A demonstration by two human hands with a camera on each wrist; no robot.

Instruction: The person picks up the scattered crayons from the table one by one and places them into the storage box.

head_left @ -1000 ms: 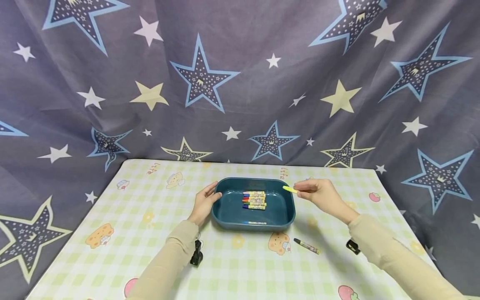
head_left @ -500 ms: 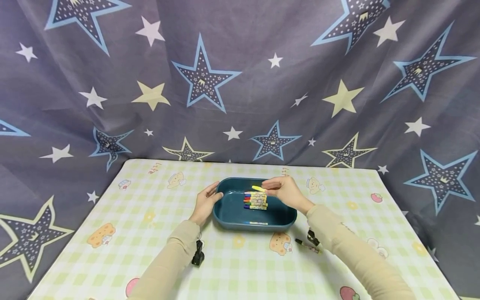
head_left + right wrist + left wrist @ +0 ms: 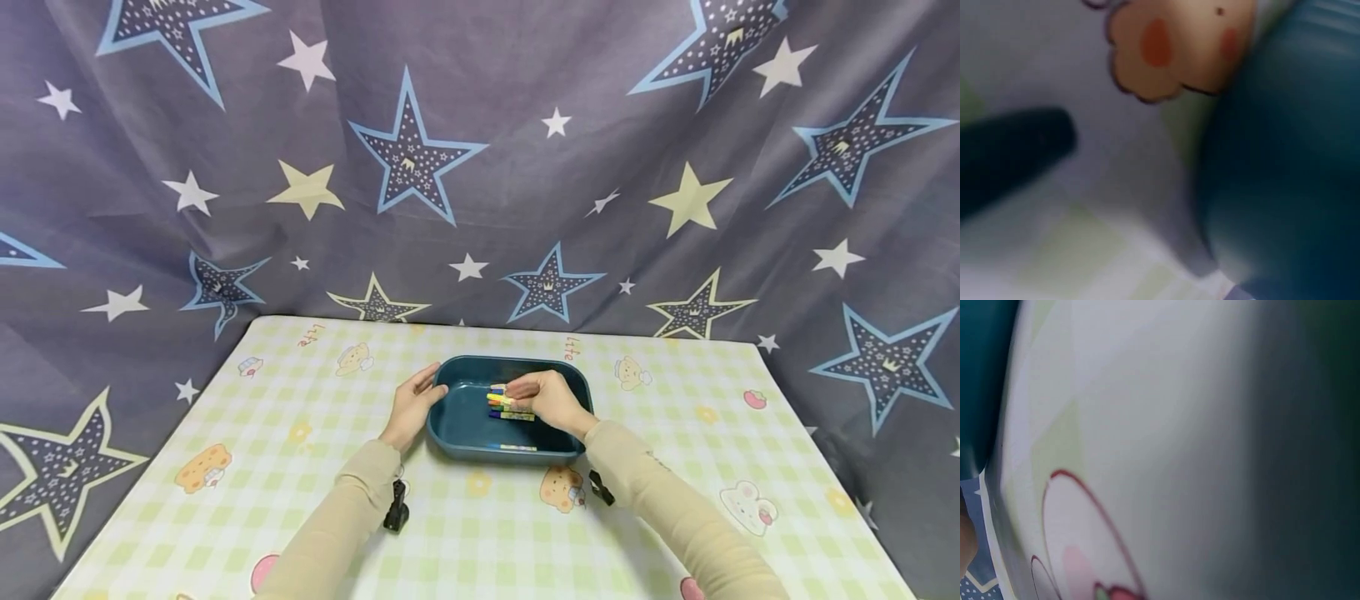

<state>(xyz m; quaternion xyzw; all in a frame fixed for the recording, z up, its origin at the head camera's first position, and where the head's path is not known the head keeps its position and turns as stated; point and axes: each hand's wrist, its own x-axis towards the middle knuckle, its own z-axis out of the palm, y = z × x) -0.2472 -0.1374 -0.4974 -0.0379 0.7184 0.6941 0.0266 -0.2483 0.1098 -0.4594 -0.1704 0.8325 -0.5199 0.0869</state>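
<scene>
A dark teal basin (image 3: 459, 421) stands on the table. My left hand (image 3: 409, 410) holds its left side, thumb over the rim and fingers along the outside. Inside lies a row of several crayons (image 3: 513, 415), side by side, with blue, red and purple ends among them. Between thumb and fingertips my right hand (image 3: 549, 403) pinches a yellow crayon (image 3: 497, 398), low over this row and partly covering it. The right wrist view has a dark crayon (image 3: 1019, 153) on the cloth beside the basin; the right forearm hides it in the head view.
A checked cloth (image 3: 315, 483) with cartoon prints covers the table. Behind it hangs a grey curtain (image 3: 480, 208) with stars. A small black device (image 3: 396, 507) hangs at the left wrist, another (image 3: 601, 488) at the right.
My right hand has carried the yellow crayon leftward from the basin's right rim to over the row of crayons, then lower and nearer. The left hand has stayed on the rim.
</scene>
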